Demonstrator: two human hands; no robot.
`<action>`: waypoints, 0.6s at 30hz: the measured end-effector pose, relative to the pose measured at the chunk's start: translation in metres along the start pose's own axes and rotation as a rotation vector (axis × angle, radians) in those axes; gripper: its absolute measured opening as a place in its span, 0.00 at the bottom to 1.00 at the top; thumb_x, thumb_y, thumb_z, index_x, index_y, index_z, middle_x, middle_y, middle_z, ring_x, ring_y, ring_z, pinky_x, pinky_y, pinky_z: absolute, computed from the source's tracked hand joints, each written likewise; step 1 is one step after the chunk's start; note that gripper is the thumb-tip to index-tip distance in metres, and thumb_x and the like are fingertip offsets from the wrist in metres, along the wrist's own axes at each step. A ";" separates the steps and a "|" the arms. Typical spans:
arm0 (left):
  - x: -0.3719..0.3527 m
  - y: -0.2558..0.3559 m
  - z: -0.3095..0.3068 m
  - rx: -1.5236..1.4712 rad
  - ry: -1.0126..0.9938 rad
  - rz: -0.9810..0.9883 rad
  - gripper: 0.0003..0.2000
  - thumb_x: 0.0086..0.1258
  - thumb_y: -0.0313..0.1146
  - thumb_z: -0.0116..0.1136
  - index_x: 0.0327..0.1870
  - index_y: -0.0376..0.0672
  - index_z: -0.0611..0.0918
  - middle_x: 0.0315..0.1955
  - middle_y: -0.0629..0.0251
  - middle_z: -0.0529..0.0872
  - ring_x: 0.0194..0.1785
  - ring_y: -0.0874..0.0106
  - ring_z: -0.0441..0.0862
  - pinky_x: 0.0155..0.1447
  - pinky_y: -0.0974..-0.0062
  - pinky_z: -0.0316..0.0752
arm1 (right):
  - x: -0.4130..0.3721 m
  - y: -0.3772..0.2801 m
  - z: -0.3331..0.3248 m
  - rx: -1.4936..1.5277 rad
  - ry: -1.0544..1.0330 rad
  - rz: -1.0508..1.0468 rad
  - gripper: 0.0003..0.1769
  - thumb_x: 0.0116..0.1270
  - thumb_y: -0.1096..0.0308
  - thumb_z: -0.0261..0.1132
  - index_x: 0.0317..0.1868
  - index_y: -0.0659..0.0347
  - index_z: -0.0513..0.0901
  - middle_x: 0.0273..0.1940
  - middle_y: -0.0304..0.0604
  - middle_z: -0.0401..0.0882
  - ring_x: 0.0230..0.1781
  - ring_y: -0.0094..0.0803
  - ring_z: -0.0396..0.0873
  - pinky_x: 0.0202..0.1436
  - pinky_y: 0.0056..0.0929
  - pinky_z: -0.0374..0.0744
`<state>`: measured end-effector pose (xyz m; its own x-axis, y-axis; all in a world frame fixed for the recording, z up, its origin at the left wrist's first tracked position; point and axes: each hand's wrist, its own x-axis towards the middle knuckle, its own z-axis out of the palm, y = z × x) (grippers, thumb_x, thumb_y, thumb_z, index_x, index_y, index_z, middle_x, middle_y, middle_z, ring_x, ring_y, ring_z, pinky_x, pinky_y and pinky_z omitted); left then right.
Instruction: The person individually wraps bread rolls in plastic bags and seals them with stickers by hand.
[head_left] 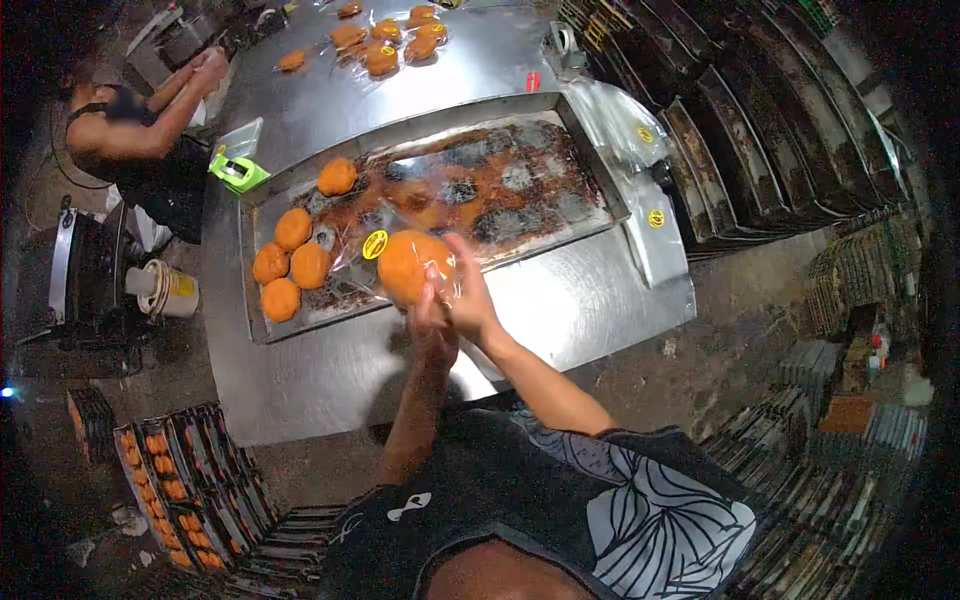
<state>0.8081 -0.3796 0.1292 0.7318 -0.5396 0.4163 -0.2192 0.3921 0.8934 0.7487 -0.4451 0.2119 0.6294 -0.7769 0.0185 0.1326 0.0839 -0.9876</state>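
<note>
A round golden-brown bun (403, 268) in a clear plastic bag with a yellow round sticker (375, 244) is held up above the near edge of a large baking tray (420, 300). My left hand (432, 328) grips the bag and bun from below, fingers closed. Along the bun's right side, my right hand (470, 288) is closed around the bag too. Several unwrapped buns (293, 229) sit at the left end of the tray. Its remaining surface shows brown, greasy residue. Both hands partly hide the bag's near end.
Bagged buns (382, 58) lie at the table's far end. A green tape dispenser (238, 174) stands at the tray's left corner. Stacks of clear bags (655, 235) lie to the right. Racks of trays (740, 150) stand beyond. A person (125, 135) is at far left, near a bucket (172, 290).
</note>
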 end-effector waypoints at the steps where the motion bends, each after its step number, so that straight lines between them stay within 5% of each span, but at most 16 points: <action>1: -0.007 -0.015 -0.007 0.202 -0.089 -0.048 0.23 0.63 0.44 0.43 0.53 0.35 0.63 0.48 0.49 0.69 0.50 0.56 0.69 0.50 0.61 0.66 | 0.002 -0.001 -0.001 0.063 -0.028 -0.008 0.37 0.49 0.67 0.67 0.58 0.64 0.59 0.51 0.51 0.67 0.54 0.32 0.66 0.53 0.28 0.70; 2: -0.014 -0.029 -0.014 0.397 -0.186 -0.079 0.21 0.64 0.43 0.44 0.50 0.33 0.66 0.46 0.49 0.70 0.47 0.57 0.71 0.47 0.62 0.68 | 0.004 -0.003 -0.001 0.125 -0.056 -0.015 0.34 0.51 0.66 0.66 0.57 0.64 0.62 0.49 0.50 0.70 0.53 0.32 0.68 0.52 0.27 0.70; 3: -0.009 -0.007 -0.010 0.792 -0.526 -0.050 0.20 0.61 0.40 0.49 0.48 0.34 0.67 0.45 0.50 0.71 0.45 0.57 0.71 0.46 0.64 0.68 | 0.011 -0.001 -0.018 -0.250 -0.140 -0.133 0.25 0.53 0.65 0.64 0.50 0.65 0.69 0.41 0.49 0.74 0.47 0.32 0.72 0.48 0.27 0.72; 4: -0.019 -0.003 -0.003 0.771 -0.665 -0.107 0.20 0.58 0.38 0.53 0.46 0.34 0.68 0.43 0.52 0.71 0.44 0.58 0.72 0.46 0.65 0.69 | 0.023 -0.001 -0.033 -0.633 -0.212 -0.254 0.17 0.54 0.64 0.62 0.42 0.65 0.76 0.34 0.49 0.78 0.41 0.31 0.76 0.44 0.27 0.73; 5: -0.029 -0.001 0.002 0.747 -0.802 -0.168 0.20 0.55 0.37 0.58 0.45 0.35 0.69 0.41 0.53 0.72 0.42 0.59 0.72 0.45 0.66 0.69 | 0.050 -0.016 -0.042 -0.725 -0.247 -0.095 0.11 0.54 0.65 0.61 0.29 0.67 0.79 0.24 0.50 0.78 0.29 0.35 0.79 0.34 0.32 0.74; 6: -0.047 -0.002 0.008 0.583 -0.782 -0.153 0.20 0.52 0.36 0.60 0.44 0.36 0.70 0.38 0.54 0.73 0.40 0.60 0.72 0.45 0.67 0.69 | 0.077 -0.021 -0.043 -0.699 -0.170 -0.263 0.10 0.54 0.66 0.60 0.27 0.67 0.78 0.22 0.51 0.77 0.24 0.38 0.78 0.28 0.36 0.73; 7: -0.064 -0.004 0.014 0.420 -0.770 -0.138 0.20 0.50 0.36 0.62 0.42 0.37 0.71 0.35 0.56 0.74 0.38 0.61 0.73 0.44 0.68 0.69 | 0.089 -0.054 -0.033 -0.800 -0.104 -0.231 0.11 0.55 0.65 0.60 0.32 0.66 0.78 0.30 0.53 0.77 0.29 0.40 0.78 0.31 0.35 0.74; 9: -0.107 -0.021 0.025 0.696 -0.793 0.114 0.16 0.49 0.34 0.62 0.38 0.39 0.74 0.29 0.58 0.74 0.36 0.62 0.73 0.43 0.69 0.70 | 0.100 -0.080 -0.016 -0.898 -0.033 -0.212 0.13 0.55 0.65 0.59 0.38 0.66 0.78 0.37 0.55 0.77 0.33 0.41 0.79 0.35 0.34 0.74; 10: -0.128 -0.052 0.024 0.859 -0.782 0.197 0.13 0.49 0.32 0.62 0.36 0.39 0.75 0.27 0.59 0.74 0.34 0.62 0.73 0.42 0.69 0.70 | 0.106 -0.064 -0.012 -0.738 -0.056 -0.444 0.16 0.54 0.68 0.59 0.44 0.63 0.75 0.44 0.57 0.73 0.43 0.45 0.73 0.45 0.35 0.71; 11: -0.121 -0.055 0.019 0.719 -0.916 0.151 0.10 0.51 0.31 0.59 0.33 0.40 0.75 0.26 0.59 0.74 0.35 0.63 0.73 0.41 0.69 0.70 | 0.105 -0.052 -0.010 -0.568 -0.080 -0.665 0.21 0.53 0.72 0.58 0.51 0.61 0.72 0.50 0.58 0.69 0.53 0.48 0.67 0.55 0.36 0.67; 12: -0.114 -0.057 0.013 0.575 -1.047 0.100 0.07 0.53 0.30 0.57 0.31 0.40 0.75 0.26 0.60 0.74 0.35 0.63 0.73 0.41 0.69 0.70 | 0.076 -0.042 -0.021 -0.537 -0.226 -0.560 0.30 0.53 0.71 0.59 0.58 0.58 0.63 0.60 0.54 0.57 0.62 0.46 0.55 0.62 0.34 0.58; 13: -0.113 -0.074 0.005 0.506 -1.076 0.263 0.05 0.57 0.30 0.51 0.30 0.40 0.75 0.26 0.61 0.75 0.34 0.67 0.73 0.40 0.71 0.69 | 0.047 -0.029 -0.037 -0.567 -0.286 -0.592 0.27 0.53 0.69 0.60 0.56 0.60 0.66 0.56 0.52 0.64 0.57 0.41 0.63 0.57 0.33 0.64; 14: -0.113 -0.092 -0.004 0.437 -1.096 0.428 0.07 0.62 0.31 0.45 0.29 0.40 0.75 0.26 0.62 0.76 0.33 0.70 0.73 0.40 0.72 0.68 | 0.010 -0.023 -0.058 -0.481 -0.452 0.106 0.21 0.54 0.66 0.60 0.49 0.62 0.73 0.46 0.49 0.74 0.46 0.36 0.73 0.50 0.30 0.70; 15: -0.114 -0.102 -0.010 0.034 -0.963 0.018 0.08 0.62 0.32 0.44 0.30 0.39 0.76 0.28 0.61 0.77 0.34 0.71 0.73 0.40 0.72 0.69 | -0.019 0.023 -0.091 -0.426 -0.581 0.395 0.17 0.59 0.60 0.57 0.43 0.62 0.77 0.36 0.42 0.77 0.38 0.30 0.74 0.44 0.29 0.73; 16: -0.119 -0.112 -0.012 -0.370 -0.775 -0.376 0.09 0.63 0.32 0.44 0.31 0.38 0.76 0.30 0.60 0.79 0.34 0.72 0.74 0.40 0.72 0.69 | -0.045 0.066 -0.124 -0.370 -0.756 0.402 0.13 0.58 0.62 0.58 0.38 0.63 0.78 0.32 0.40 0.78 0.31 0.27 0.75 0.37 0.27 0.74; 18: -0.077 -0.032 0.002 0.339 -0.697 -0.604 0.11 0.64 0.33 0.44 0.33 0.35 0.76 0.31 0.58 0.79 0.35 0.72 0.75 0.40 0.71 0.69 | -0.082 0.028 -0.131 -0.526 -0.836 0.371 0.08 0.57 0.67 0.58 0.30 0.64 0.76 0.24 0.39 0.76 0.25 0.24 0.74 0.29 0.25 0.73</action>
<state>0.7572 -0.3518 0.0687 0.2605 -0.9405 -0.2180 -0.1866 -0.2706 0.9444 0.6000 -0.4609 0.1626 0.9165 -0.0642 -0.3948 -0.3992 -0.2080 -0.8929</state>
